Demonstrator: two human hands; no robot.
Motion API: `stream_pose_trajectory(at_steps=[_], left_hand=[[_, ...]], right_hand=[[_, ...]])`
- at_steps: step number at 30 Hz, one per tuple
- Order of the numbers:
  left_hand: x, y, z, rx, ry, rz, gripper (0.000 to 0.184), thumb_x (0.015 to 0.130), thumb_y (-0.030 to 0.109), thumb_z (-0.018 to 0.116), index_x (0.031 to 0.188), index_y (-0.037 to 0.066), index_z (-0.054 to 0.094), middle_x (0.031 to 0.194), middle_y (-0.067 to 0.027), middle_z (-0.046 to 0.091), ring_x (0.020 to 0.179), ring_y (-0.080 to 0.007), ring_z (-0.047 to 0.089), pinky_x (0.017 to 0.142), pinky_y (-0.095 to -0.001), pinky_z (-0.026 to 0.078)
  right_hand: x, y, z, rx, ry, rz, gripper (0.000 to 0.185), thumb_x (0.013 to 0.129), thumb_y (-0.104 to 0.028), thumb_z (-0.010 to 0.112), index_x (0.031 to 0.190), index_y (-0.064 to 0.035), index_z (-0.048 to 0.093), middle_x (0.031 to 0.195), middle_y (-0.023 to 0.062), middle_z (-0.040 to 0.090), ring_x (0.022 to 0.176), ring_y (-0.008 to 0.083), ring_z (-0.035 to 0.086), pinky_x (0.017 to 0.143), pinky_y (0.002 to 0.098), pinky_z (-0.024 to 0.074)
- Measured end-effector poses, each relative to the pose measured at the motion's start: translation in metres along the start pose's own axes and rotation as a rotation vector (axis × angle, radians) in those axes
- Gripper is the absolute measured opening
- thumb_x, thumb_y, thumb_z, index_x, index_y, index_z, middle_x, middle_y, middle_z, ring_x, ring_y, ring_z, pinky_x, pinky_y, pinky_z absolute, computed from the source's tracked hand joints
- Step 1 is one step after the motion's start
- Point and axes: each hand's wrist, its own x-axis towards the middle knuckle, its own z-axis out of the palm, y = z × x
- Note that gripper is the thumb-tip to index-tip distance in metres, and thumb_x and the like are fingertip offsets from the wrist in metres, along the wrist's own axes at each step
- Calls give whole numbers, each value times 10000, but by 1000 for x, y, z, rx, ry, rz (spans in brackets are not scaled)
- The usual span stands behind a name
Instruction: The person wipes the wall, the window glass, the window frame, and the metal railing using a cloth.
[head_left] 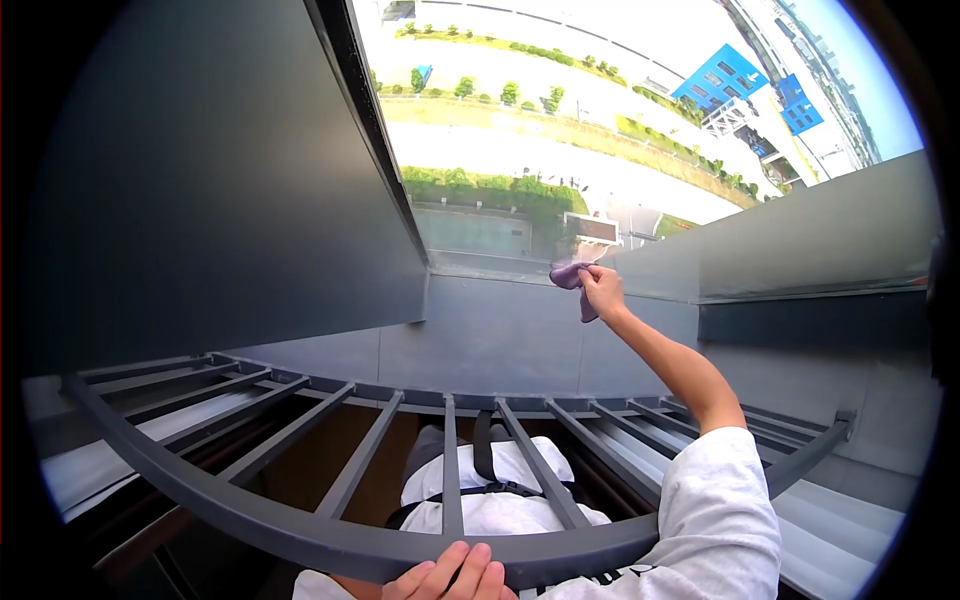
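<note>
My right hand (pixel 601 290) reaches out over the railing with the arm stretched forward. Its fingers pinch a purple cloth (pixel 572 277), part of which hangs down below them. The cloth is at the lower part of the window glass (pixel 480 235); whether it touches the pane I cannot tell. Close to my body, my left hand (pixel 450 577) has its fingers hooked over the top bar of the dark grey metal railing (pixel 330 535). The thumb of that hand is hidden.
Between railing and glass runs a grey ledge (pixel 480 335). A large dark panel (pixel 220 180) stands on the left, and a grey side wall (pixel 820 240) on the right. Far below outside are roads, trees and a blue building (pixel 722 78). A dark strap (pixel 484 450) crosses my white shirt.
</note>
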Motion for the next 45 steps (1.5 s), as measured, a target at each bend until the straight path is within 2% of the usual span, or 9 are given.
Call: stream_pose_trajectory(at_steps=[10, 12, 15, 18, 24, 31, 32, 38, 45], left_hand=[[1, 4, 2, -5, 10, -31, 270, 831, 213, 521, 794, 50, 733, 749, -96, 745, 682, -197, 731, 754, -281, 485], [0, 1, 1, 2, 2, -7, 264, 824, 205, 524, 795, 48, 734, 748, -99, 744, 685, -200, 732, 737, -278, 488], [0, 1, 1, -4, 4, -10, 261, 826, 204, 526, 793, 49, 734, 743, -96, 742, 693, -195, 734, 714, -272, 489], [2, -2, 0, -5, -2, 13, 268, 846, 211, 521, 791, 51, 729, 738, -88, 740, 699, -188, 735, 700, -267, 490], [-1, -2, 4, 26, 54, 34, 290, 882, 227, 508, 791, 52, 720, 737, -80, 738, 695, -184, 734, 699, -274, 491], [0, 8, 2, -14, 21, -52, 275, 850, 221, 521, 795, 50, 730, 740, -89, 739, 689, -189, 732, 692, -280, 492], [1, 8, 2, -17, 18, -65, 271, 838, 217, 526, 795, 47, 733, 739, -93, 739, 684, -193, 732, 688, -280, 492], [4, 4, 1, -21, 19, -43, 263, 811, 206, 536, 789, 41, 740, 737, -99, 740, 666, -204, 729, 674, -278, 487], [2, 0, 3, -21, 53, 19, 270, 834, 203, 529, 779, 47, 742, 727, -96, 739, 658, -200, 730, 655, -260, 487]], right_hand=[[-33, -192, 92, 338, -160, -250, 233, 888, -185, 659, 877, 46, 687, 629, 196, 587, 530, 194, 517, 562, 340, 439], [-32, -187, 104, 301, -115, -289, 241, 883, -231, 655, 913, 0, 717, 707, 217, 636, 591, 279, 616, 610, 360, 476], [-16, -135, 104, 91, -60, -237, 248, 881, -238, 652, 941, -9, 726, 699, 199, 647, 595, 205, 637, 602, 338, 476], [-5, -53, 73, -218, 26, -31, 254, 850, -323, 638, 951, -126, 762, 871, 189, 701, 862, 383, 680, 754, 450, 525], [6, 45, -21, -304, 180, 283, 249, 859, -342, 643, 901, -126, 758, 844, 169, 708, 830, 367, 688, 729, 443, 519], [-11, -74, 25, -56, -81, -152, 282, 889, -251, 643, 829, 21, 688, 588, 101, 591, 535, 127, 530, 541, 318, 428], [-20, -112, 32, 39, -90, -171, 263, 879, -251, 635, 828, 0, 695, 643, 182, 607, 547, 286, 573, 565, 381, 444], [-43, -217, 46, 263, -195, -292, 215, 906, -176, 632, 895, 31, 689, 582, 140, 543, 519, 139, 451, 521, 325, 383], [-28, -136, 2, 44, -117, -189, 231, 890, -225, 642, 899, -4, 708, 643, 151, 619, 548, 184, 549, 553, 343, 425]])
